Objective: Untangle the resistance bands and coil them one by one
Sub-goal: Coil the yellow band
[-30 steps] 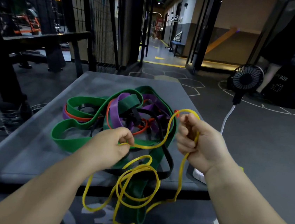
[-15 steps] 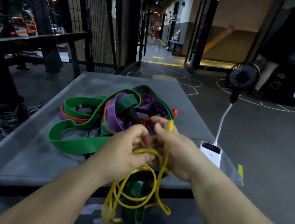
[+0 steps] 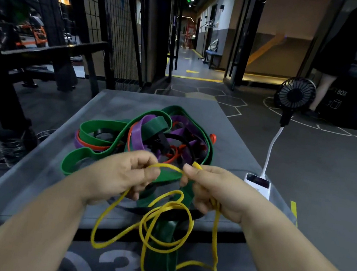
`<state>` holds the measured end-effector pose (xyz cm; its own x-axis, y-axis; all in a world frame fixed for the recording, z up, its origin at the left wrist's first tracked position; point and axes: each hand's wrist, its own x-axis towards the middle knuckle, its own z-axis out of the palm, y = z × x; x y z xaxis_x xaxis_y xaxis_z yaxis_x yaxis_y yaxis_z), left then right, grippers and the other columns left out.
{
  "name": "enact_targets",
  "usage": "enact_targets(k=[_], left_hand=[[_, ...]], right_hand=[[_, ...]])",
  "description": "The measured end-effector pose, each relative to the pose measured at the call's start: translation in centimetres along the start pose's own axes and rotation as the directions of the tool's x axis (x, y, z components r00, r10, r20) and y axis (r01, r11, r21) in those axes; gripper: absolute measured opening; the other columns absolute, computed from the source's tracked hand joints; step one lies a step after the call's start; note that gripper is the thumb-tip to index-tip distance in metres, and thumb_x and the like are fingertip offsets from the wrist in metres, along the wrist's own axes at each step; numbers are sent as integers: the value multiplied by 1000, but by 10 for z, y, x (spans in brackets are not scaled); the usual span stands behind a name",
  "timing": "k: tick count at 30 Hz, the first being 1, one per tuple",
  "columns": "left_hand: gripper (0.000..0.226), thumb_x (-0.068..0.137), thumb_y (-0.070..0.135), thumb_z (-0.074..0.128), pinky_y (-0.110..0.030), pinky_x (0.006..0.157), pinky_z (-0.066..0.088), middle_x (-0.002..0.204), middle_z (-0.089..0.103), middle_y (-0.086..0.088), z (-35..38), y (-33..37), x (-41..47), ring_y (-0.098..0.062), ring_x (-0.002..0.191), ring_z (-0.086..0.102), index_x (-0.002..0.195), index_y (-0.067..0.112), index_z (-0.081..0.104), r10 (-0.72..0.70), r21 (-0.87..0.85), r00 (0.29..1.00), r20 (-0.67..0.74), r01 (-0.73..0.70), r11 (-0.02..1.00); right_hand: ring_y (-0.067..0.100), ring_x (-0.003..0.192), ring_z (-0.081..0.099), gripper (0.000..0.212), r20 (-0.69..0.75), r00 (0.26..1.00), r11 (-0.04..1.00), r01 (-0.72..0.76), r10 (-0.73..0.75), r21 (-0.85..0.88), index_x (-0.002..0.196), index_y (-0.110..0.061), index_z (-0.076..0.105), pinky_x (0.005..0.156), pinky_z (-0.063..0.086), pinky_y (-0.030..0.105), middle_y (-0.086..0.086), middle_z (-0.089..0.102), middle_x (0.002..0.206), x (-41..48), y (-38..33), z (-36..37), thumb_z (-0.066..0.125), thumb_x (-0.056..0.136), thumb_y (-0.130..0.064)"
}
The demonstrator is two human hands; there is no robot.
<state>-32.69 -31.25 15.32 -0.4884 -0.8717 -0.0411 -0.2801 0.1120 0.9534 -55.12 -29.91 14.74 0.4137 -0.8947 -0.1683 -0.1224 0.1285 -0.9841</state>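
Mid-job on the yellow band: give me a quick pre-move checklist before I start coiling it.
1. Left hand gripping the yellow band: ok.
2. Right hand gripping the yellow band: ok.
3. Yellow band free of the pile of bands: cannot tell; its loops hang over the green band draped down the box front.
4. Hanging yellow loops untwisted: not ok; several cross each other.
5. Clear box top for the finished coil: ok, bare surface at left.
6. Power bank clear of the bands: ok, apart at the right edge.
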Motion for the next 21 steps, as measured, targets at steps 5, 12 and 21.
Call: enact_targets(k=[5,12,21], left_hand=[[23,97,37,51,-20,51,32,57,47,12,16,9,5,-4,50,40,76,31,60,161,260,987,-25,-150,954],[9,97,38,45,-13,64,38,82,53,17,27,4,6,1,73,49,96,30,47,269,432,958,-98,-202,879],[36,91,49,55,-25,78,51,84,62,3,40,-11,11,-9,80,59,95,14,61,64,-273,998,4,-61,960]], right_hand=[[25,65,69,67,391,921,972,-98,8,212,82,-11,66,71,57,34,5,55,53,2,8,8,70,62,-74],[6,31,44,55,469,879,900,-133,-86,415,75,-17,61,47,47,21,-5,48,44,5,11,8,67,70,-72],[-1,35,48,42,614,777,820,-256,-141,513,77,-17,54,39,44,15,-6,55,53,14,15,4,50,94,-55]])
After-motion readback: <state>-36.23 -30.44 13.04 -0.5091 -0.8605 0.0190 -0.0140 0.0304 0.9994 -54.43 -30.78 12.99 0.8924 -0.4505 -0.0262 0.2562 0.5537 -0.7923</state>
